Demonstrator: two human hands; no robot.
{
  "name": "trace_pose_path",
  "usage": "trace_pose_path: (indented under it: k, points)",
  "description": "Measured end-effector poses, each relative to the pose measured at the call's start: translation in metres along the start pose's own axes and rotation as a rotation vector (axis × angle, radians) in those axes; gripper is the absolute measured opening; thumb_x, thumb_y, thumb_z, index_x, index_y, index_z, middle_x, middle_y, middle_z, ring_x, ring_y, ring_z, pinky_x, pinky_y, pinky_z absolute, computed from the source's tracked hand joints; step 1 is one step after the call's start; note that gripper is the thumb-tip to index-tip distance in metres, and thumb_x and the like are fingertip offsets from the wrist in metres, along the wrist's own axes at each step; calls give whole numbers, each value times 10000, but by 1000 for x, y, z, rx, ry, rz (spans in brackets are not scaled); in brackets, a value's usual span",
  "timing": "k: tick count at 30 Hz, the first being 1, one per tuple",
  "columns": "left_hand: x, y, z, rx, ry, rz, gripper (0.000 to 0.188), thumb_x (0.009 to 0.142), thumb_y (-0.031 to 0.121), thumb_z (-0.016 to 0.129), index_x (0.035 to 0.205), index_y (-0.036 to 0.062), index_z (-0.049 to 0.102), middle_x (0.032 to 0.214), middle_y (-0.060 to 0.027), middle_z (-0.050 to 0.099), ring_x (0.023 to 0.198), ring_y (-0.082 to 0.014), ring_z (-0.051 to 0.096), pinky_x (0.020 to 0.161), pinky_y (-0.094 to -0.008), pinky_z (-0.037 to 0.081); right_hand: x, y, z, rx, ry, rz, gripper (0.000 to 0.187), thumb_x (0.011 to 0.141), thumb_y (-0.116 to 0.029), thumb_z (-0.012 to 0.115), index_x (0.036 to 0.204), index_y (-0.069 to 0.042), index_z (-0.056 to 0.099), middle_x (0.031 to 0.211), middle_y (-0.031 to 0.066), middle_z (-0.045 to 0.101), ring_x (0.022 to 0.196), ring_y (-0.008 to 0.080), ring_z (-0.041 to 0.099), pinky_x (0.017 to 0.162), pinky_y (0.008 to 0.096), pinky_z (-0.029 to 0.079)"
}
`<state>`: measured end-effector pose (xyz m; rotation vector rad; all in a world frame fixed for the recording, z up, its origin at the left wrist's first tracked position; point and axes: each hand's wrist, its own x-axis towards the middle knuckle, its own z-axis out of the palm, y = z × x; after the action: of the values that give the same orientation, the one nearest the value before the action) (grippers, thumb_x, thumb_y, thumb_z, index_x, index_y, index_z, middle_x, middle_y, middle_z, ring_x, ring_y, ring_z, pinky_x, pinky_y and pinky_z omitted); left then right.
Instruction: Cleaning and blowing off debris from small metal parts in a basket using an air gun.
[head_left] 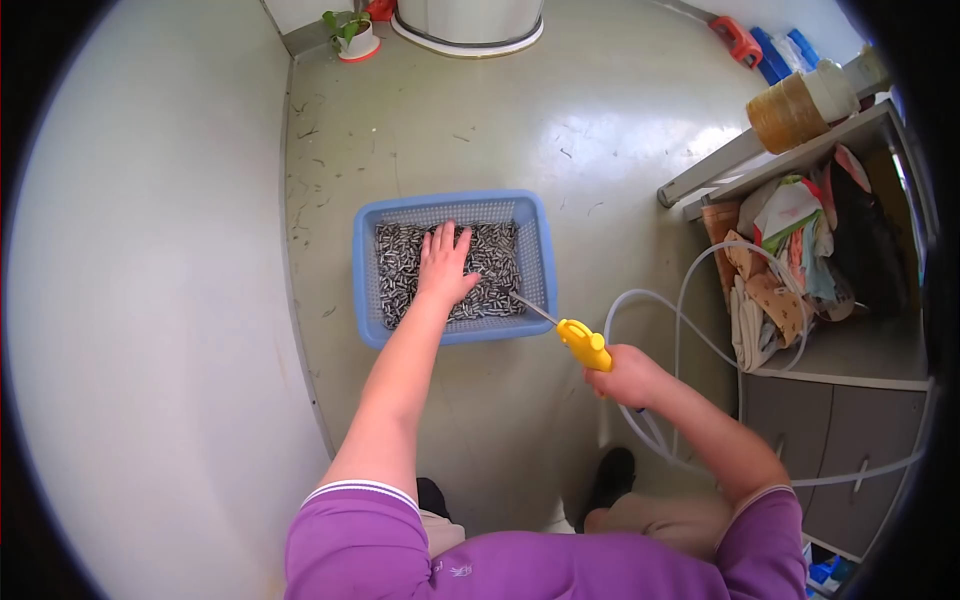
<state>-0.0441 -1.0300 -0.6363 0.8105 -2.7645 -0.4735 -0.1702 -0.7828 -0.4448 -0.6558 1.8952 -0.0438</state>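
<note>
The blue basket [548, 260] stands on the floor [480, 400] near its left edge, along the wall [180, 300]. Small metal pieces [400, 270] cover the basket's bottom. The left grip [447, 268] is spread, palm down on the pieces. The right grip [628, 377] is wrapped around a yellow air gun [583, 343], its nozzle [535, 308] crossing the basket's right edge by the near corner.

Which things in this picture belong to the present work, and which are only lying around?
Belonging to the work:
blue rectangular plastic basket
small silvery cylindrical pieces inside, under the left hand
yellow gun with thin metal nozzle, in the right hand
translucent flexible hose, probably

Apparently just lying about:
green potted plant
heaped multicoloured cloths
brown cylindrical roll
</note>
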Motion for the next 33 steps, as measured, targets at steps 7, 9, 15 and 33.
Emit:
trace_pose_path:
  k: [7,9,15,33]
  points:
    - [0,2,-4,41,-415,-128,504,675,333,704,1098,104,552,1196,-83,488,1142,-263,425,945,-435,347,-3,6,-3,41,19,41,289,797,-289,526,934,-46,602,766,95,639,737,239,619,712,359,483]
    - [-3,7,-8,12,-498,-150,433,684,317,701,1033,92,578,1183,-90,500,1143,-266,426,952,-432,342,-5,5,-5,57,24,50,293,796,-288,527,934,-40,602,768,96,640,735,243,620,712,359,484]
    - [5,6,13,-57,-151,-2,702,684,346,705,1260,42,443,1389,-160,319,1319,-320,253,1099,-456,196,5,8,-2,47,65,27,304,796,-284,526,924,-18,598,773,105,639,748,255,618,717,364,481]
    - [17,43,19,-87,-169,65,784,634,350,753,1299,118,409,1418,-161,266,1324,-338,234,1092,-498,185,3,17,-7,54,98,55,302,796,-295,528,893,-21,607,788,116,640,775,264,619,731,368,476]
